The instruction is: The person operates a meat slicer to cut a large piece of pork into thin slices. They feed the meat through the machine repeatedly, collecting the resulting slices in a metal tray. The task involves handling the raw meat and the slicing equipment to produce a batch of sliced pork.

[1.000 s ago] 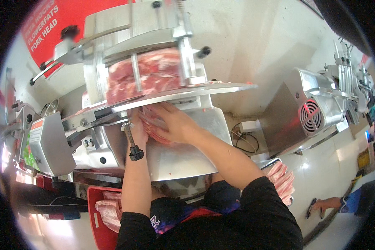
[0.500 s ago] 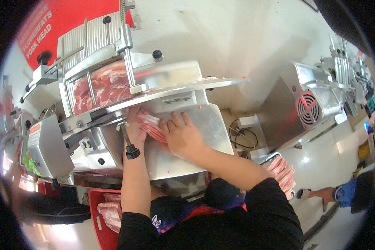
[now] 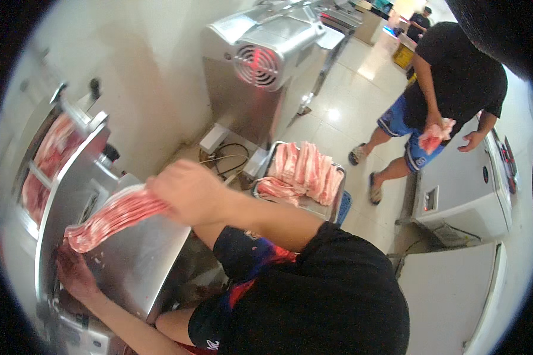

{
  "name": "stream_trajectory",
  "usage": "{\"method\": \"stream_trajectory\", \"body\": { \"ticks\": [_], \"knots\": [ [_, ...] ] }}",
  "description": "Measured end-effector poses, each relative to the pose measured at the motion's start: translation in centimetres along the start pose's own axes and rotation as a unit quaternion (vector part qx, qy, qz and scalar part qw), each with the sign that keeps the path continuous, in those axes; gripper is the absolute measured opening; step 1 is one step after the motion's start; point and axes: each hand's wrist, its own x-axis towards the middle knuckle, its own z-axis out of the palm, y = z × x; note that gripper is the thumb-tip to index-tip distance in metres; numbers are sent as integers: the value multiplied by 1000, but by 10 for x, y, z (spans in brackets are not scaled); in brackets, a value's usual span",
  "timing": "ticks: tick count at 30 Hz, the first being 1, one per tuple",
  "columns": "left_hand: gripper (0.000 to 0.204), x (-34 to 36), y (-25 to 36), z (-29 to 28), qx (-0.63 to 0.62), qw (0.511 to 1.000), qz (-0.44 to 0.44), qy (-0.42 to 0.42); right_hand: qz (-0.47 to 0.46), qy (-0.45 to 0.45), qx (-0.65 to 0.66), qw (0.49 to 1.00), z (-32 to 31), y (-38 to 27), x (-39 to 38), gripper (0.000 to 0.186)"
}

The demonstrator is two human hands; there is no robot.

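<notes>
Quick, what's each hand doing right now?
Left hand: low at the slicer, grip cannot be told.
Right hand: closed on a stack of meat slices.

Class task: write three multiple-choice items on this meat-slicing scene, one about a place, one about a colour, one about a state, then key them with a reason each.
1. Where does the tray of sliced meat stand?
A) on the floor beside the grey machine
B) on top of the slicer
C) in the co-worker's arms

2. What colour is the co-worker's shirt?
A) white
B) black
C) red

3. What is the right hand doing?
A) hanging empty
B) gripping a stack of meat slices
C) pressing a switch

Key: 1 A, the tray sits low on the tiles next to the machine. 2 B, the shirt is black above blue shorts. 3 B, the fingers close on the slices while the left hand rests at the slicer.
</notes>
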Motion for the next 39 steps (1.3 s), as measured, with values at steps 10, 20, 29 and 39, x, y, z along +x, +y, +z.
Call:
{"method": "stream_trajectory", "body": {
  "ticks": [10, 20, 29, 39],
  "knots": [
    [47, -2, -1, 25, 121, 991, 35, 47, 599, 239, -19, 764, -22, 220, -305, 51],
    [45, -27, -16, 31, 296, 949, 89, 64, 845, 135, -66, 513, 68, 263, -451, 54],
    [33, -35, -23, 68, 284, 959, -18, 18, 591, 140, 241, 757, 53, 147, -210, 14],
    [38, -51, -46, 99, 225, 967, 91, 81, -150, -66, 195, 967, 71, -4, 73, 34]
  ]
}}
